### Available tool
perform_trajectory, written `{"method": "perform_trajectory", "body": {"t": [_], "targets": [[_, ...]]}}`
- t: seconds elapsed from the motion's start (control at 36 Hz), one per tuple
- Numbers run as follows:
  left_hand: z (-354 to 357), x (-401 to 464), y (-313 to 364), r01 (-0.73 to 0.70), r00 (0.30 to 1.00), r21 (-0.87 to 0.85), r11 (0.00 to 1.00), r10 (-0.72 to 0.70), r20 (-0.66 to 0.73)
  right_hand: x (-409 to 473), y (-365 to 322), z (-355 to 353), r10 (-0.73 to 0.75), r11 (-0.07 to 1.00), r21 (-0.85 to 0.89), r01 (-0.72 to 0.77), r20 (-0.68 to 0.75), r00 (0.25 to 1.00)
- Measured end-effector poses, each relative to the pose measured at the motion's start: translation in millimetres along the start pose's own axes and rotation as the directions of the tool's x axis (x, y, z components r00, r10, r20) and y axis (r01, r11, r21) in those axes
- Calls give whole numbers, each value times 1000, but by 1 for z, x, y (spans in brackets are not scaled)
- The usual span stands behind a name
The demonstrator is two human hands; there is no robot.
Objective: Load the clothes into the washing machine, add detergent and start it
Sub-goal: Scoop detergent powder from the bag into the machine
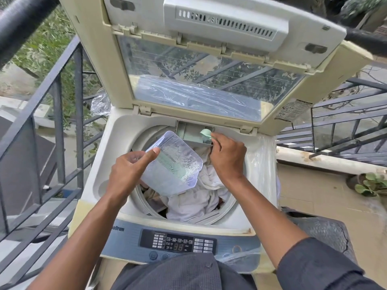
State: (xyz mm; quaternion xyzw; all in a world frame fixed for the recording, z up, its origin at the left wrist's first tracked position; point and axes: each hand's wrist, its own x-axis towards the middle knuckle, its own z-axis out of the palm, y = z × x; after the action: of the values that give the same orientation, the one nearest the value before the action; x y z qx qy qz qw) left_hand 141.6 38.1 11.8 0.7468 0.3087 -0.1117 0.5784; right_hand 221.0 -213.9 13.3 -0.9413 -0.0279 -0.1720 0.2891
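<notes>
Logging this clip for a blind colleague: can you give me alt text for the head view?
Over an open top-loading washing machine full of pale clothes, the right hand tips a green scoop into the detergent drawer. The left hand holds a clear detergent pouch. The control panel display is lit.

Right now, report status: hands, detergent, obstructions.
Left hand grips clear plastic detergent container over drum. Right hand holds pale green scoop at open dispenser drawer. White clothes loaded. Nothing blocking.
</notes>
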Motion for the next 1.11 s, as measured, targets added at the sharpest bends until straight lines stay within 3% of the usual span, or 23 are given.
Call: {"method": "perform_trajectory", "body": {"t": [0.47, 0.58, 0.69, 0.83, 0.94, 1.11], "targets": [[-3, 2, 0, 19, 1000, -11, 1000, -19, -17, -4, 6, -7, -154, 984, -89, 156, 34, 987], [-4, 2, 0, 20, 999, -8, 1000, -20, -27, -3, -4, -18, -101, 995, 6, 101, -64, 993], [-3, -1, 0, 3, 999, 8, 1000, -3, -45, -16, -20, -32, -120, 978, 155, 138, -122, 985], [-4, -1, -5, 8, 999, 79, 997, -4, -51, -46, -28, -26, -172, 946, 288, 149, 57, 983], [-4, -3, -5, -11, 1000, 160, 987, 14, -16, -61, -31, -13, -239, 936, 307, 172, 198, 950], [-2, -15, 4, -65, 998, 244, 968, 58, 39, -63, -35, 3, -338, 923, 290, 253, 300, 892]]}}
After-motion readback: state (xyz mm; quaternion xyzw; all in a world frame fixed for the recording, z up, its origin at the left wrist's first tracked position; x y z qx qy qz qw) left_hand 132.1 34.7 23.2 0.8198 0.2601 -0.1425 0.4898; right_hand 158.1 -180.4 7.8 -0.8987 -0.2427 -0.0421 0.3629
